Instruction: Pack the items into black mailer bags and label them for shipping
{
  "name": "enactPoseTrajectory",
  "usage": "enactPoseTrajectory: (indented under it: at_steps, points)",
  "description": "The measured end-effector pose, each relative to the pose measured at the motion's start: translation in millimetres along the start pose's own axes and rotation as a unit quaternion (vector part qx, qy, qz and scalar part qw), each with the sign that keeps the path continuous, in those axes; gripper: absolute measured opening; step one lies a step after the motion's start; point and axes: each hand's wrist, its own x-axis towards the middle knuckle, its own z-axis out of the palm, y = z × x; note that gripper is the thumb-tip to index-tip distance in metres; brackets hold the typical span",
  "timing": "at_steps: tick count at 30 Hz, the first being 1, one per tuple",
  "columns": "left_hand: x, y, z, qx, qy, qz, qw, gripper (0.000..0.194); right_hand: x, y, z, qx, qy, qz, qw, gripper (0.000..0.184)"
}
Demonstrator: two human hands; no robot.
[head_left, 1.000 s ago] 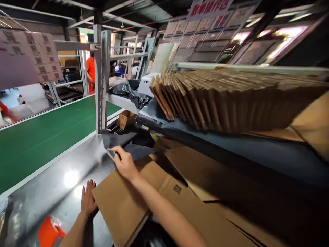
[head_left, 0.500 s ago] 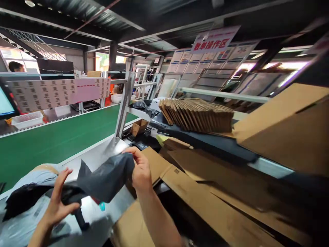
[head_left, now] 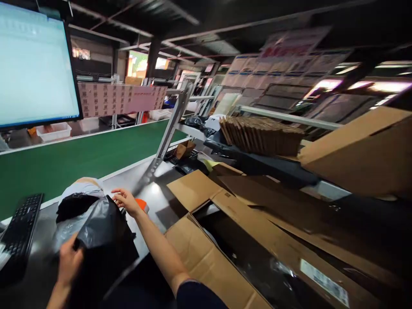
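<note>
Black plastic, glossy where light catches it: a bag (head_left: 103, 227) over the steel tabletop (head_left: 164, 189), at the near left, between keyboard (head_left: 24, 231) and open cardboard carton (head_left: 196, 244). Left hand (head_left: 69, 259) at the bag's near-left edge, blurred; fingers curled, apparently pinching a fold of plastic against the thumb. Right hand (head_left: 126, 201) at the bag's upper right edge; fingers bent and partly spread, tips by the plastic. Cannot tell whether they pinch it. A white-wrapped bundle (head_left: 86, 187), tan along its top, lies at the bag's far end, partly hidden by it. Orange object (head_left: 142, 205) just behind the right wrist, mostly covered; kind unclear. Carton's flaps stand spread, dark plastic inside. Beyond the tabletop, green conveyor belt (head_left: 128, 139); lit monitor (head_left: 37, 68) upper left. On the shelf, a leaning row of flattened cardboard (head_left: 264, 135).
</note>
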Motion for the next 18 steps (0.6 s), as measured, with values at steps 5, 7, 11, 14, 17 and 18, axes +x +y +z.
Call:
enactPoseTrajectory:
  at_steps: [5, 7, 11, 14, 17, 18]
  points:
    - [-5.5, 4.0, -86.0, 0.11, 0.337, -0.091, 0.93, 0.043, -25.9, 119.8, 34.4, -0.197, 0.1, 0.074, 0.973, 0.056]
    - [-11.1, 7.7, -102.1, 0.147, 0.435, -0.12, 0.88, 0.044, -42.6, 163.2, 38.9, -0.308, 0.074, 0.078, 0.945, 0.064]
    - [-26.3, 9.6, -100.9, 0.146, 0.488, -0.166, 0.845, 0.041, -52.4, 219.3, 33.9, -0.383, 0.01, 0.029, 0.923, 0.063]
    - [-38.6, 8.7, -94.3, 0.13, 0.509, -0.177, 0.832, 0.043, -42.7, 227.8, 37.0, -0.323, -0.006, -0.032, 0.946, 0.064]
    - [-46.3, 14.3, -97.8, 0.113, 0.547, -0.176, 0.81, 0.042, -25.8, 217.2, 61.8, -0.201, 0.021, 0.004, 0.979, 0.075]
    - [-46.9, 17.8, -100.5, 0.109, 0.563, -0.172, 0.801, 0.042, -18.6, 212.1, 73.7, -0.166, 0.028, 0.042, 0.985, 0.085]
